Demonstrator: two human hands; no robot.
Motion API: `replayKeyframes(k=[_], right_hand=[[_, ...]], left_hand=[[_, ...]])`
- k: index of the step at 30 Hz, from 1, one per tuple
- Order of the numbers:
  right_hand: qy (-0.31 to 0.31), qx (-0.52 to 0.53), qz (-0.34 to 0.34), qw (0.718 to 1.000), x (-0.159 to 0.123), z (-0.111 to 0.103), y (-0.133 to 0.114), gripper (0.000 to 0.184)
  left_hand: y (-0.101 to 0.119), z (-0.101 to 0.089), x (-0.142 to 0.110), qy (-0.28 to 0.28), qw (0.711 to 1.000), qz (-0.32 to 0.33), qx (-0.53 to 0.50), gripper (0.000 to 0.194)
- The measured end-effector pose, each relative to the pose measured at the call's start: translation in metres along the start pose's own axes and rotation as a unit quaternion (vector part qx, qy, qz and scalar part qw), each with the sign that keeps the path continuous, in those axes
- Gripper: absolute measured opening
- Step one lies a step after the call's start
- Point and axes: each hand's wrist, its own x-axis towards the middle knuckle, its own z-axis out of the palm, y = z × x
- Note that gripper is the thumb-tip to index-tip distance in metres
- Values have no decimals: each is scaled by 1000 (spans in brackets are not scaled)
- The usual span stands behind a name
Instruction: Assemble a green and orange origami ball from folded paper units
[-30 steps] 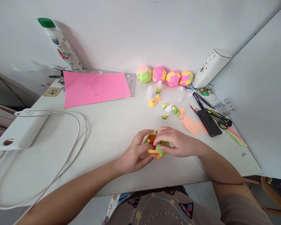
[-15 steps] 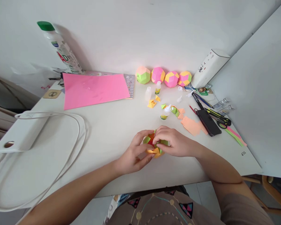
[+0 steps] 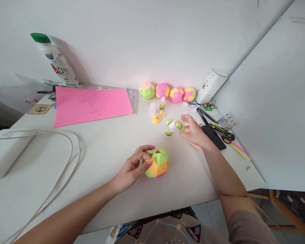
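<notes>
My left hand [image 3: 133, 166] is closed on the left rim of a folded paper ball [image 3: 157, 166] in orange and green, with some pink low down. The ball has an opening at its top and rests at the front of the table. Fingers apart, my right hand [image 3: 193, 130] hovers empty at the right of a small glue bottle [image 3: 169, 131] with a white nozzle. Behind that hand, partly covered by it, lie green folded paper pieces [image 3: 180, 126] and peach paper [image 3: 195, 146].
Several finished paper balls [image 3: 162, 90] line the wall. Loose orange pieces [image 3: 156, 119] lie near another small bottle [image 3: 162, 103]. At right are a black phone [image 3: 215, 137] and scissors [image 3: 226, 137]. Pink sheets [image 3: 94, 105] and a white cable [image 3: 72, 145] occupy the left.
My right hand has left the paper ball and moved up and right, opening beside the glue bottle. The ball has tipped so its side shows, with my left hand still on it.
</notes>
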Motion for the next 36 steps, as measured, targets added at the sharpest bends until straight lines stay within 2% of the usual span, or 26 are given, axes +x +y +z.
replayKeyframes(k=[1, 2, 7, 9, 12, 14, 18, 21, 23, 26, 31, 36], right_hand=[[-41, 20, 24, 999, 4, 4, 8, 65], [-52, 38, 44, 997, 7, 10, 15, 67], [-32, 75, 63, 995, 17, 48, 38, 48], [-27, 93, 47, 994, 19, 55, 38, 43], [-29, 119, 10, 992, 17, 44, 27, 44], [-22, 136, -22, 990, 11, 26, 13, 48], [-16, 168, -94, 981, -12, -14, -22, 42], [-45, 183, -135, 973, -32, -30, -46, 38], [-74, 169, -157, 970, -42, -32, -57, 35], [-107, 157, -154, 970, -50, -26, -64, 28], [-121, 158, -109, 974, -53, -12, -62, 23], [-125, 163, -103, 973, -54, -3, -65, 23]], left_hand=[[-1, 0, 0, -3, 1000, -13, -19, 26], [-1, 0, 1, -7, 999, -24, -37, 27], [4, 0, 2, -23, 992, -83, -88, 27], [6, 0, 2, -25, 991, -92, -98, 26], [6, 0, 3, -29, 989, -89, -117, 27], [5, 0, 4, -31, 988, -84, -127, 27], [3, 0, 5, -41, 986, -78, -145, 28], [3, 0, 5, -51, 985, -75, -149, 29], [4, 0, 5, -63, 984, -69, -150, 29], [7, 0, 5, -88, 983, -63, -149, 29], [10, 3, 3, -116, 984, -43, -128, 29], [10, 5, 3, -130, 985, -29, -108, 29]])
